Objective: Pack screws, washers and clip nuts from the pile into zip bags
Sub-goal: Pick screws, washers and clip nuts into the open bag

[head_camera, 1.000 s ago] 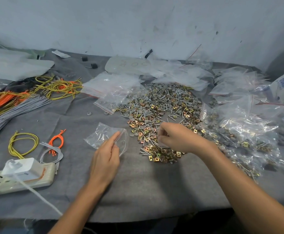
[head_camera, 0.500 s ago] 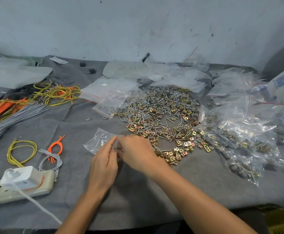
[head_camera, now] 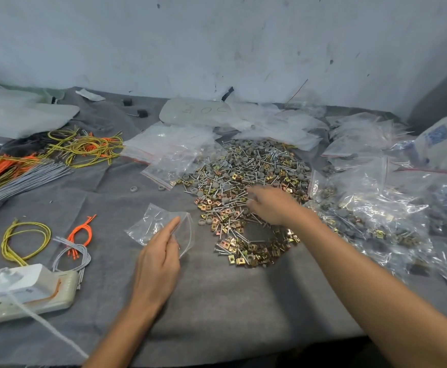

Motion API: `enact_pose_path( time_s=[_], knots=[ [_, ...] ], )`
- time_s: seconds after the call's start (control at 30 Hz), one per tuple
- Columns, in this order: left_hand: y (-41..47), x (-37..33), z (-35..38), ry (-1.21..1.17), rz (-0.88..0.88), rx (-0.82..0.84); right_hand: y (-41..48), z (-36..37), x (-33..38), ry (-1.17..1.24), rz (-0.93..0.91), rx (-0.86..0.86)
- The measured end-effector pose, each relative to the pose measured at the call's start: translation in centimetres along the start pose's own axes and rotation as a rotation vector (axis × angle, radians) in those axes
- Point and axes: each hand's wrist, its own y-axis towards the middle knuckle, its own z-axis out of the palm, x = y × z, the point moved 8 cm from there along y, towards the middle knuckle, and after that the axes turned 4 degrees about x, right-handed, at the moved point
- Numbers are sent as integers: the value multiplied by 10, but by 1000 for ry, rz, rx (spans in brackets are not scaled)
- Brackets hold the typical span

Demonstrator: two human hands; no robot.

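Note:
A pile of screws, grey washers and brass clip nuts (head_camera: 243,168) lies in the middle of the grey cloth. My left hand (head_camera: 161,256) pinches the mouth of a clear zip bag (head_camera: 150,227) that lies left of the pile, with the index finger stretched over the opening. My right hand (head_camera: 270,205) is over the near half of the pile, fingers pointing down into the pieces. It is blurred, so whether it holds anything is unclear.
Filled zip bags (head_camera: 376,216) are heaped on the right, and empty bags (head_camera: 169,144) lie behind the pile. Yellow, orange and grey wires (head_camera: 87,147) cover the left. A power strip with a white charger (head_camera: 25,296) sits at the near left. Two loose washers (head_camera: 134,189) lie on the cloth.
My right hand went from the pile to the bag mouth beside my left hand, then back out to the pile. My left hand stayed on the bag.

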Motion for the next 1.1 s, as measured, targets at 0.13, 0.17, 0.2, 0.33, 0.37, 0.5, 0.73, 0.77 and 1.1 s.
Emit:
enact_pose_path(
  time_s=[0.13,0.17,0.2,0.33,0.37,0.5,0.73,0.77,1.1],
  knots=[
    [0,-1,-1,4,-6,-5,-16,33,1,-70,-43,48],
    [0,-1,-1,10,-5,-3,-24,38,5,-76,-67,28],
    [0,-2,-1,16,0,-2,-34,41,10,-74,-92,13],
    [-1,-7,-1,18,20,2,-69,44,26,-70,-186,17],
    [-1,-7,-1,16,22,1,-73,41,29,-75,-219,22],
    [-1,-3,0,16,6,-3,-71,8,24,68,-221,-72],
    [0,-1,2,17,18,2,-36,-3,15,22,-116,3],
    [1,-1,2,16,18,2,-34,0,19,13,-127,27],
    [1,0,3,15,21,12,-27,4,34,-29,-119,-49]
  ],
)
